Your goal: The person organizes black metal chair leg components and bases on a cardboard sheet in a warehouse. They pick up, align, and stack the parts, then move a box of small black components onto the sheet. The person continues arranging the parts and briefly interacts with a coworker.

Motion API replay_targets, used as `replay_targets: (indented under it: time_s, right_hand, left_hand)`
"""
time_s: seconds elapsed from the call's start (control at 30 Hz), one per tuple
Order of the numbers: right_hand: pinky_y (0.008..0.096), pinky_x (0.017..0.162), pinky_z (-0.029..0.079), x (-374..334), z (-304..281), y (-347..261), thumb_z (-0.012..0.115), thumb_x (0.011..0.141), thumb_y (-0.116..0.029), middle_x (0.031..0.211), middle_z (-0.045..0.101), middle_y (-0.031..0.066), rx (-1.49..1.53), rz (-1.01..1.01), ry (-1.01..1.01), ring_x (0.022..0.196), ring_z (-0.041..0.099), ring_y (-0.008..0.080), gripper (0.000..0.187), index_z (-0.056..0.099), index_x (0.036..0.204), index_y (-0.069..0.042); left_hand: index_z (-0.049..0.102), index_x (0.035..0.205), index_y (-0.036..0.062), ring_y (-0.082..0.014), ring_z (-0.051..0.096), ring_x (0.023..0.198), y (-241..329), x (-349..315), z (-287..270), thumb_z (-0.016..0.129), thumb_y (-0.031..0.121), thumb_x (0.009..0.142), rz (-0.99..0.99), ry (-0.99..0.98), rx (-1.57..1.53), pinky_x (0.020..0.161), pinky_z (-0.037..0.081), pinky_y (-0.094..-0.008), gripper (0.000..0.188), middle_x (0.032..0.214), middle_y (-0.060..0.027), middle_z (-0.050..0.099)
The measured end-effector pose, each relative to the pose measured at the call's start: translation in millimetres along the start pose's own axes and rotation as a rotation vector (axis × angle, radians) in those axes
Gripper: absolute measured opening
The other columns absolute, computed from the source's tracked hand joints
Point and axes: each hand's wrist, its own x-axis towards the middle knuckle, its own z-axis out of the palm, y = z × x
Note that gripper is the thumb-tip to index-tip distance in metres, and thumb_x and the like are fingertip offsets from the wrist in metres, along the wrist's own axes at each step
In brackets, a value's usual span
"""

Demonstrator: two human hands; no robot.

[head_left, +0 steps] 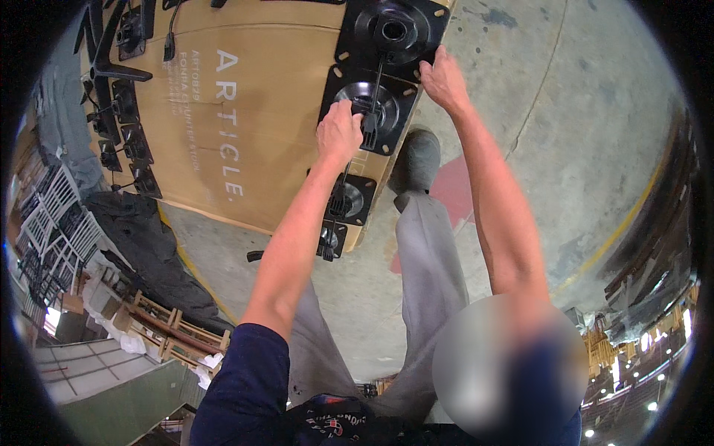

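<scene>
On a flat sheet of brown cardboard (260, 167) lies a column of black chair seat plates, each with a round raised middle and a lever. My left hand (340, 136) is closed at the middle of one seat plate (398, 104), with thumb and fingertips beside its lever (370, 132); the exact grip is partly hidden. Beyond it, a second seat plate (353, 46) has an open round socket. My right hand (444, 80) pinches the right edge near this far plate's lower corner. Nearer to me lies another seat plate (361, 195), partly behind my left forearm.
More small black plates (134, 141) and black star-shaped legs (111, 63) lie along the cardboard's left side. My shoe (416, 160) stands beside its right edge on concrete floor (565, 141). Dark cloth (134, 230), wooden frames (175, 327) and white metal racks (56, 208) are at left.
</scene>
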Motion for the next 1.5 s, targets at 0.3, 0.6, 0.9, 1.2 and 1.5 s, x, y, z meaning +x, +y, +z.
replay_targets:
  time_s: [0.3,0.6,0.9,1.2,1.5]
  right_hand:
    - [0.0467,0.080,0.044,-157,62,28,0.044,0.085,-0.021,0.100,0.058,0.0279,0.269,0.314,-0.048,0.093,0.055,0.0423,0.034,0.052,0.111,0.000]
    - [0.0484,0.077,0.045,-271,150,0,0.047,0.085,-0.023,0.086,0.060,0.0285,0.288,0.357,-0.340,0.087,0.057,0.0441,0.028,0.058,0.090,0.002]
    - [0.0485,0.071,0.047,-240,165,10,0.051,0.083,-0.023,0.081,0.061,0.0268,0.219,0.382,-0.268,0.080,0.059,0.0432,0.028,0.057,0.084,0.004]
    - [0.0480,0.070,0.047,-214,134,-3,0.049,0.084,-0.023,0.080,0.061,0.0258,0.078,0.268,-0.142,0.078,0.060,0.0423,0.025,0.058,0.083,0.001]
    - [0.0495,0.070,0.046,-208,131,2,0.047,0.086,-0.023,0.080,0.061,0.0256,0.108,0.273,-0.119,0.077,0.059,0.0434,0.024,0.057,0.089,-0.002]
  left_hand:
    - [0.057,0.102,0.0001,-0.0363,0.057,0.087,-71,-73,-29,0.061,0.018,0.079,-0.084,0.110,-0.198,0.077,0.045,-0.0417,0.029,0.095,-0.0195,0.059]
    - [0.053,0.115,0.0022,-0.0312,0.059,0.089,-105,-190,5,0.063,0.012,0.074,-0.290,-0.224,-0.343,0.078,0.047,-0.0368,0.043,0.102,-0.0172,0.058]
    - [0.054,0.115,0.0039,-0.0230,0.057,0.092,-115,-175,6,0.049,-0.007,0.070,-0.260,-0.272,-0.565,0.085,0.043,-0.0312,0.047,0.102,-0.0108,0.059]
    - [0.050,0.120,0.0025,-0.0240,0.052,0.100,-98,-150,1,0.038,-0.004,0.067,-0.273,-0.280,-0.701,0.092,0.038,-0.0311,0.055,0.110,-0.0128,0.056]
    - [0.048,0.124,0.0025,-0.0232,0.049,0.109,-85,-140,-9,0.038,-0.004,0.067,-0.301,-0.309,-0.782,0.097,0.035,-0.0313,0.058,0.119,-0.0118,0.054]
